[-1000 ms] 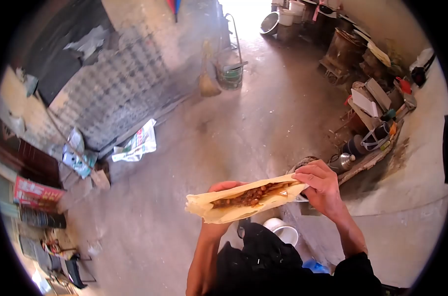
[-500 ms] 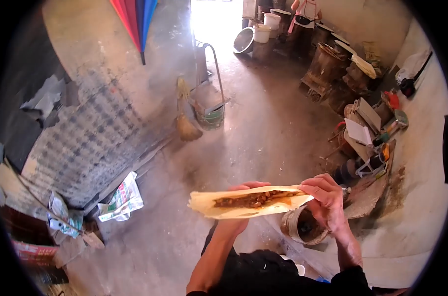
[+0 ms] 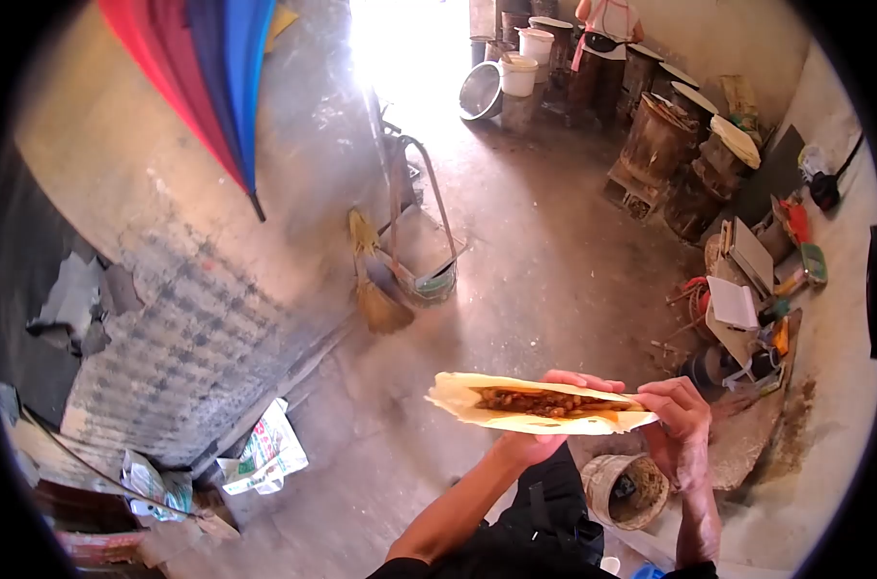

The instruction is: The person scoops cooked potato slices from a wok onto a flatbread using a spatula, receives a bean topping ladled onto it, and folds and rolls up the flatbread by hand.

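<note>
A pale folded flatbread (image 3: 496, 421) is held up in front of me, its long top edge parted. Brown, chunky filling (image 3: 544, 403) shows along the opening. My left hand (image 3: 537, 447) grips it from below, with the palm on the near side and fingertips showing behind the far edge. At the right end, my right hand (image 3: 682, 420) is closed on the bread's edge, fingers over the top. The bread's left end sticks out free. Its underside is hidden from me.
A bucket (image 3: 596, 490) stands below my right hand. Ahead are a broom (image 3: 380, 299) and a long-handled dustpan (image 3: 429, 217). A multicoloured umbrella (image 3: 207, 77) hangs at upper left. Barrels (image 3: 655, 145) line the right, near a person (image 3: 607, 29). Plastic bags (image 3: 269, 449) lie left.
The view has shifted, so the room appears lower. Both hands and the flatbread sit further right in the picture, the bread still gripped by both.
</note>
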Action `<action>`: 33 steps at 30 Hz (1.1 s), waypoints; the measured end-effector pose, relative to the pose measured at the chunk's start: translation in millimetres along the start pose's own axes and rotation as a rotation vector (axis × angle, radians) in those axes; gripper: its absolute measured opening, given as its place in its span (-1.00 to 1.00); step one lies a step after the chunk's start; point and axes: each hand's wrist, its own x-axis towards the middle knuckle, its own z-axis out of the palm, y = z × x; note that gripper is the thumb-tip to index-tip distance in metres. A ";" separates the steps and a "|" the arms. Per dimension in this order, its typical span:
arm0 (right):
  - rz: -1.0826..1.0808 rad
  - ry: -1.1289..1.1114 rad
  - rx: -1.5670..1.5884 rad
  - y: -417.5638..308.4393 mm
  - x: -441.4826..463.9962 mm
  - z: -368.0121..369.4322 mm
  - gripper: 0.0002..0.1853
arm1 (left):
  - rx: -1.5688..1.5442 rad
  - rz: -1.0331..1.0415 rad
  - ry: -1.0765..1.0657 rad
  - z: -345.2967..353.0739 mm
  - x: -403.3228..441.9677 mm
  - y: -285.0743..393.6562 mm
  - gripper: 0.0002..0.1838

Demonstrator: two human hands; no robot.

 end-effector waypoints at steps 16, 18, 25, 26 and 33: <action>-0.133 0.041 -0.269 174.2 302.2 -19.8 -0.36 | 0.406 0.241 -0.075 -148.6 313.3 44.2 -0.49; -0.126 0.058 -0.107 185.7 327.1 -7.0 -0.30 | 0.447 0.264 -0.058 -167.2 342.6 51.3 -0.56; -0.035 -0.037 0.099 251.1 459.7 51.2 -0.20 | 0.626 0.266 -0.007 -237.8 464.7 86.9 -0.56; -0.037 -0.051 0.079 264.9 482.6 56.5 -0.20 | 0.619 0.316 -0.002 -251.0 484.9 85.2 -0.56; 0.076 -0.084 0.077 326.8 616.6 78.0 -0.44 | 0.537 0.333 0.008 -340.6 602.7 105.6 -0.62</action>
